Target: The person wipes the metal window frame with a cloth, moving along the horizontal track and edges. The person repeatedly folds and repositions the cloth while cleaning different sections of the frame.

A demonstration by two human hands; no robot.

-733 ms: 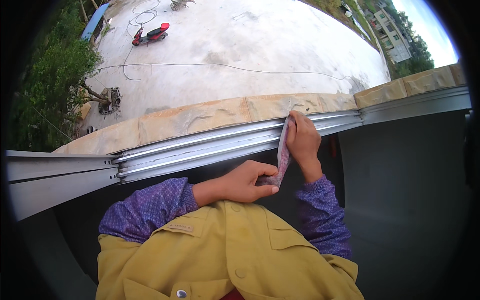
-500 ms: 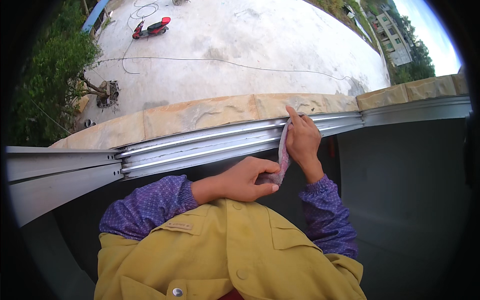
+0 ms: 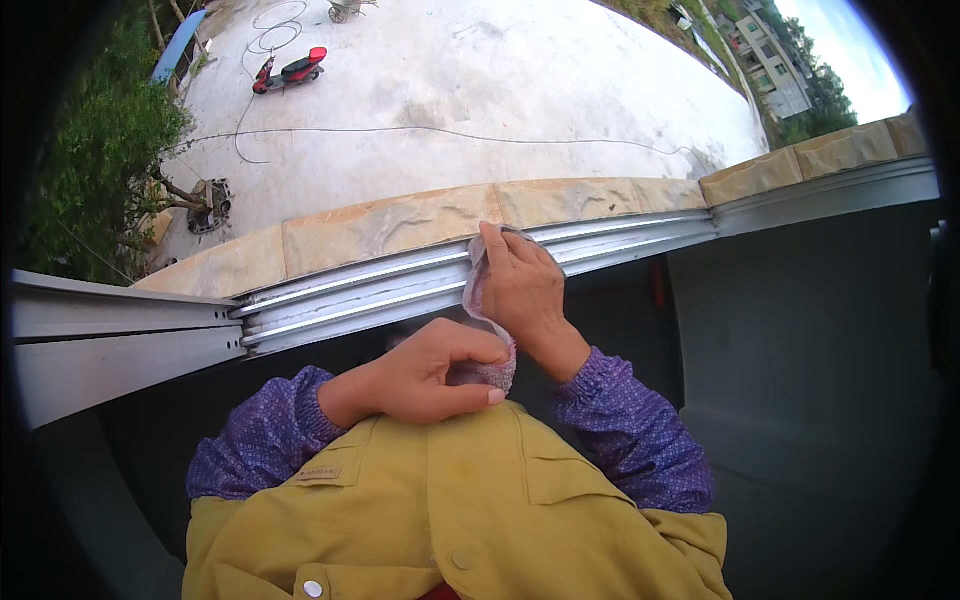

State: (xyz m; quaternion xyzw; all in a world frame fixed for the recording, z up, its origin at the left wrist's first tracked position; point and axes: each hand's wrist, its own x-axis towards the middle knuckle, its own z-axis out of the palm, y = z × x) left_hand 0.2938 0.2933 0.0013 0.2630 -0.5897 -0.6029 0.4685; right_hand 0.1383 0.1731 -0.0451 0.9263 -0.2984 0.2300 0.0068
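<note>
A greyish-pink cloth [image 3: 474,290] stretches between my two hands. My right hand [image 3: 522,290] presses one end of it onto the silvery metal window track [image 3: 370,290], with the fingers bent over the cloth against the rails. Close to my chest, my left hand [image 3: 425,372] grips the other, bunched end between thumb and curled fingers, just off the near side of the track. Dirt shows in the grooves of the track to the left of the cloth.
Beyond the track runs a rough tan stone ledge [image 3: 390,225]. Metal frame sections [image 3: 120,335] join at the left corner. Far below, a red scooter [image 3: 290,72], a wheelbarrow [image 3: 345,10] and a long cable [image 3: 400,129] are on pale concrete. Bushes [image 3: 110,150] grow at left.
Both hands have moved left with the cloth, the right one sliding along the track from nearer its right end. My left hand has also come slightly closer to my body.
</note>
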